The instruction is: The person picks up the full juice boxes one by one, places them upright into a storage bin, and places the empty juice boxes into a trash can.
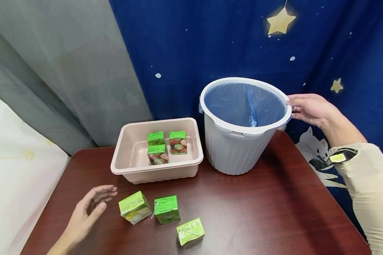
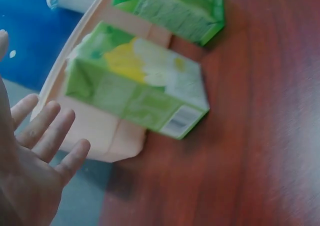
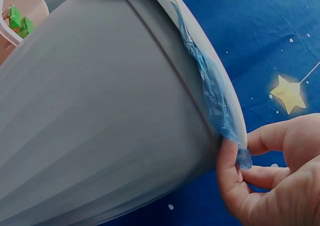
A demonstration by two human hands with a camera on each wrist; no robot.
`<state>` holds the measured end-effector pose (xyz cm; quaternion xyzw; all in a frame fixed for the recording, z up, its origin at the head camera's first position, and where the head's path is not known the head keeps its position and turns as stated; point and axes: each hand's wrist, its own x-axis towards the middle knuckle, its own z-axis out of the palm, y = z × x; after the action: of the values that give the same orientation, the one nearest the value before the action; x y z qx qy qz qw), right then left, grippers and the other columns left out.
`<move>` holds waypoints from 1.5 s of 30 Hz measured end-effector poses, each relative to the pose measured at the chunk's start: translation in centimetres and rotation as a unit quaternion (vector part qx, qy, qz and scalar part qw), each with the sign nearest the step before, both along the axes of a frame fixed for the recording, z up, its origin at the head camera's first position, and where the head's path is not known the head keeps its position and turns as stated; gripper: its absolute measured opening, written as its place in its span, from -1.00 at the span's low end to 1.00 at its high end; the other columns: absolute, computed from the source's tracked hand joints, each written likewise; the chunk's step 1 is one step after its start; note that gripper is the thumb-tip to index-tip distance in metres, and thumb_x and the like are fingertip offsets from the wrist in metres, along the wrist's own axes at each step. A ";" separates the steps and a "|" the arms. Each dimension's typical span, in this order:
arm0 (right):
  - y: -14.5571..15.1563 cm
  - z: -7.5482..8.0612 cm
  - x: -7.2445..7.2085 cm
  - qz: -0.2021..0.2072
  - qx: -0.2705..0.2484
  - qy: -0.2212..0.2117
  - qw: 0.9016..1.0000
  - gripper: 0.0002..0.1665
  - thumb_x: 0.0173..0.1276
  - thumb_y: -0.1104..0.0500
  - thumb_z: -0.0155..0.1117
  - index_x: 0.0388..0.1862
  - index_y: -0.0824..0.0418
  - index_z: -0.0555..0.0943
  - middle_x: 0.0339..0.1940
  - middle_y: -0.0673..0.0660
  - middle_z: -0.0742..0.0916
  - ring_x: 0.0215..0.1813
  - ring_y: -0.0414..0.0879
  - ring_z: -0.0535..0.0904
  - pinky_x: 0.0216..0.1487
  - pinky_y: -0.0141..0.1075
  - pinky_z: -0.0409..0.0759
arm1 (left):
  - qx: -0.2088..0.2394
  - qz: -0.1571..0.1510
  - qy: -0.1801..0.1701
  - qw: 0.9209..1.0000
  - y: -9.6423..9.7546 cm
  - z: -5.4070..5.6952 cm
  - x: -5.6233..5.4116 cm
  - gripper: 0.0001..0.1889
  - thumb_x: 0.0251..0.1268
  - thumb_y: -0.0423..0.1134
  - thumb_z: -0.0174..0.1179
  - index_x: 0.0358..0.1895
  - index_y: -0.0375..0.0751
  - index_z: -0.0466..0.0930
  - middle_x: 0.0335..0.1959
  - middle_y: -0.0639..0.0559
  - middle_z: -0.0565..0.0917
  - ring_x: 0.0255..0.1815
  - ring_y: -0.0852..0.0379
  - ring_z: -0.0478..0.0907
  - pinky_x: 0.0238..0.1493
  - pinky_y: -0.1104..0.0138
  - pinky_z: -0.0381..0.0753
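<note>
Currently, right hand (image 1: 314, 109) pinches the pale bin (image 1: 234, 152) by its rim, far right, catching the edge of the blue liner (image 3: 215, 98). Left hand (image 1: 87, 210), near left, holds nothing; fingers spread beside a yellow-green carton (image 1: 135, 208). Two more cartons (image 1: 167, 210) rest near; three (image 1: 178, 143) sit in the pink tray (image 1: 159, 174), far left of the bin. Judgement: liner mostly fitted; right edge perhaps left to settle.

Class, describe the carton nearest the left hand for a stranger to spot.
On the brown table, find the pinkish tub. In front of it, take the leftmost loose carton: unlike the middle carton, it shows yellow and white on its side.
</note>
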<state>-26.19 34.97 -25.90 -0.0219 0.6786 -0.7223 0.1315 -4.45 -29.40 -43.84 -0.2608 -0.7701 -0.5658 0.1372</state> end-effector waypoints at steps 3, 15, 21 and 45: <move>-0.1 0.0 0.0 -0.002 0.004 -0.001 1.000 -0.54 0.58 0.43 -0.03 -0.29 0.09 0.77 -0.27 0.00 0.77 -0.23 -0.21 0.70 -0.22 -0.36 0.69 | -0.001 -0.011 -0.019 1.000 1.0 -0.9 0.4 -0.47 0.28 -0.76 -0.02 0.35 -0.63 0.30 0.27 -0.15 0.58 0.26 0.12 0.56 0.21 0.49 0.50; -0.1 -0.1 0.1 -0.005 0.005 0.001 1.000 -0.56 0.57 0.43 0.01 -0.29 0.09 0.78 -0.26 0.00 0.77 -0.23 -0.21 0.71 -0.22 -0.37 0.70 | -0.007 -0.013 -0.073 0.997 4.2 -3.1 -0.1 -0.20 0.02 -0.72 0.35 0.42 -0.51 0.28 0.31 -0.34 0.49 0.21 0.22 0.54 0.09 0.50 0.55; -0.1 -0.1 0.0 -0.005 -0.008 0.001 1.000 -0.56 0.57 0.44 -0.01 -0.29 0.12 0.76 -0.27 0.02 0.77 -0.24 -0.20 0.71 -0.23 -0.36 0.70 | -0.059 0.054 -0.077 0.994 4.9 -3.8 -0.4 -0.22 0.04 -0.55 0.50 0.40 -0.31 0.41 0.26 -0.10 0.56 0.08 0.26 0.55 0.03 0.54 0.52; -0.2 0.0 0.1 -0.010 0.004 -0.001 1.000 -0.56 0.57 0.43 0.00 -0.30 0.10 0.77 -0.28 0.00 0.76 -0.25 -0.21 0.70 -0.23 -0.37 0.70 | -0.109 0.110 -0.051 0.987 4.8 1.2 -1.9 -0.35 0.01 -0.50 0.55 0.26 -0.18 0.60 -0.05 0.14 0.71 -0.30 0.27 0.62 -0.35 0.46 0.63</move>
<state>-26.11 34.76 -25.86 -0.0138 0.6812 -0.7212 0.1250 -6.40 -24.63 -42.59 -0.1588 -0.8570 -0.4728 0.1294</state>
